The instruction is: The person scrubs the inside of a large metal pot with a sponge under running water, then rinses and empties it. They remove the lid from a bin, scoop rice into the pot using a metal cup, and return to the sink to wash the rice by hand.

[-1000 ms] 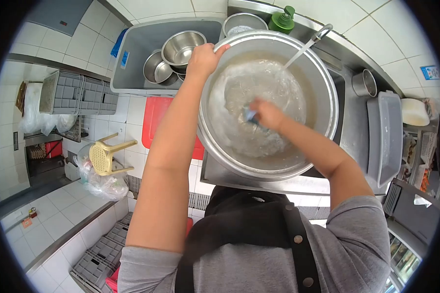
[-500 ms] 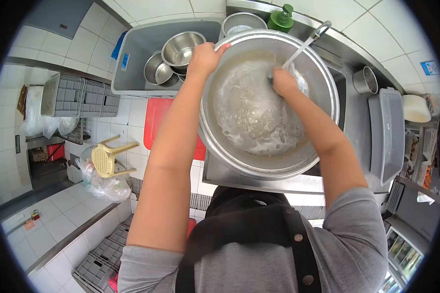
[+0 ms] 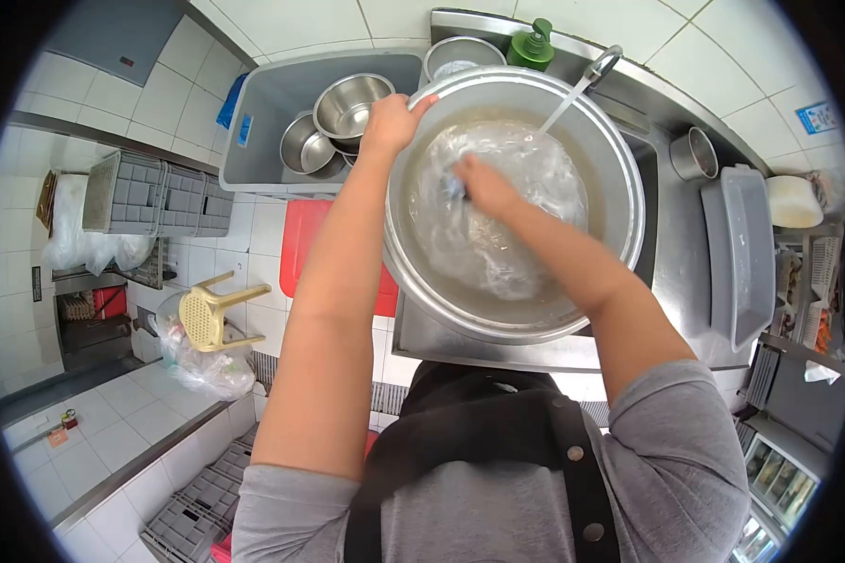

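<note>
Counter (image 3: pixel 671 281) of steel runs beneath the basin (image 3: pixel 615 206) and out to its right; spilled water would likely leave it slick. The basin itself could rock if its rim were pulled hard; what props it underneath is hidden. Left of it, the grey tub (image 3: pixel 272 94) might catch splashes flung over the edge. Foamy water (image 3: pixel 479 253) inside the basin could surge out under too brisk a swirl. The left hand (image 3: pixel 391 124) has its fingers clamped over the basin's far-left rim; wet metal could slide from that hold. The right hand (image 3: pixel 483 183), blurred within the basin, seems closed on a bluish item (image 3: pixel 460 190). The tap (image 3: pixel 610 61) at the basin's far-right edge is running, so unchecked flow may overfill it. Smallest, the bluish item sits left of the basin's centre; a loosened pinch could lose it in the foam.
</note>
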Demonstrator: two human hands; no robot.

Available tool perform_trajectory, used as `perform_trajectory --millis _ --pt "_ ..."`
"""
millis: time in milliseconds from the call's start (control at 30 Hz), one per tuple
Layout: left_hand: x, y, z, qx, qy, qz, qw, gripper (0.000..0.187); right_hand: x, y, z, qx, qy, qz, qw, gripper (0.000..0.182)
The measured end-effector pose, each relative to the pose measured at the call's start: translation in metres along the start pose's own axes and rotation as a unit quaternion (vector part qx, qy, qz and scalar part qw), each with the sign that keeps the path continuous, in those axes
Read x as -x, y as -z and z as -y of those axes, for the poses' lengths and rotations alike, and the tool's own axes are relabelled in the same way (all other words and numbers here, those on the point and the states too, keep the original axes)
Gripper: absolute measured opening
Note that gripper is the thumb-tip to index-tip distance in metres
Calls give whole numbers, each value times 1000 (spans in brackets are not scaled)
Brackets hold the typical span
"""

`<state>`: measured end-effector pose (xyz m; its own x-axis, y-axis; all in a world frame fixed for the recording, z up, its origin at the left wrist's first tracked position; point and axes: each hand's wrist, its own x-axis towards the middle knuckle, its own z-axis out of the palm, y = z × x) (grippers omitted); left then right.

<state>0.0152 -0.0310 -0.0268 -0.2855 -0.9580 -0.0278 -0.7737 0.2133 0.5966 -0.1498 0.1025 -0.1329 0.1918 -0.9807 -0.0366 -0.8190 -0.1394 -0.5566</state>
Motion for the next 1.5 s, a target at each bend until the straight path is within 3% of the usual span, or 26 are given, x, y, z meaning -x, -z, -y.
perform_trajectory --millis 33,100,133,200,267,333,400,467,567,600,633,733,767,867,933,1000,1100,1133,1200,1267,1300,1367,1400,1433,1467,1500 --pt "-3 0 3 19 -8 5 1000 75 -14 23 -1 57 -29 -9 998 31" --pt "-3 6 0 3 -12 6 1000 75 -50 19 -34 -5 -125 -216 968 33" --pt "0 5 -2 -1 -13 12 1000 74 -60 23 -26 -8 -125 -213 969 33" --pt "1 5 -4 -1 2 21 1000 75 -76 20 -2 -120 -187 -377 899 37" --pt "2 5 -5 -5 10 25 1000 75 -87 -11 13 -126 -75 -343 928 42" --pt "3 4 -7 -33 13 -2 999 74 -66 -35 56 -188 -23 -221 957 39" --pt "6 4 -13 -59 24 5 998 71 -13 -42 86 -216 143 -120 958 36" --pt "10 7 -19 -84 38 9 996 68 48 -2 97 -218 211 150 941 22" --pt "15 10 -24 -69 54 11 996 68 112 30 49 -103 168 442 875 20" --pt "15 10 -23 -66 45 8 997 68 118 51 39 -15 132 505 853 14" --pt "14 10 -22 -64 38 6 997 68 126 53 11 44 93 499 860 12" --pt "7 3 -10 -57 4 -9 998 69 120 70 -42 248 -22 410 878 14" --pt "6 3 -8 -58 5 -7 998 69 113 71 -65 250 -48 310 916 14" --pt "7 4 -8 -46 -17 -1 999 69 52 100 -89 342 -69 159 923 22" --pt "7 5 -10 -52 -6 0 999 69 9 95 -102 310 -46 31 949 19" --pt "9 4 -9 -52 -9 -4 999 69 -28 61 -71 198 -98 -159 962 22" --pt "8 -1 -9 -70 -13 -16 997 67 -69 8 -7 89 -45 -208 973 24" --pt "7 0 -9 -87 -11 -22 996 66 -70 -12 12 61 38 -208 976 24" --pt "9 2 -12 -95 1 -13 995 65 -49 -40 44 -24 144 -154 977 26" --pt "11 4 -17 -95 14 -7 995 64 -8 -68 51 -75 215 -81 970 8" --pt "13 6 -20 -97 31 5 995 64 16 -69 52 -141 190 58 970 13" --pt "15 10 -24 -97 44 15 994 63 82 -37 51 -221 159 223 936 18" --pt "16 11 -24 -99 46 17 994 63 101 -12 46 -142 162 357 909 21" --pt "16 12 -26 -101 48 19 994 63 129 16 34 -160 143 343 914 22" --pt "16 13 -28 -98 46 15 994 63 140 57 34 -50 63 461 884 33" --pt "18 14 -30 -91 49 20 994 63 163 80 15 -58 20 401 914 35"
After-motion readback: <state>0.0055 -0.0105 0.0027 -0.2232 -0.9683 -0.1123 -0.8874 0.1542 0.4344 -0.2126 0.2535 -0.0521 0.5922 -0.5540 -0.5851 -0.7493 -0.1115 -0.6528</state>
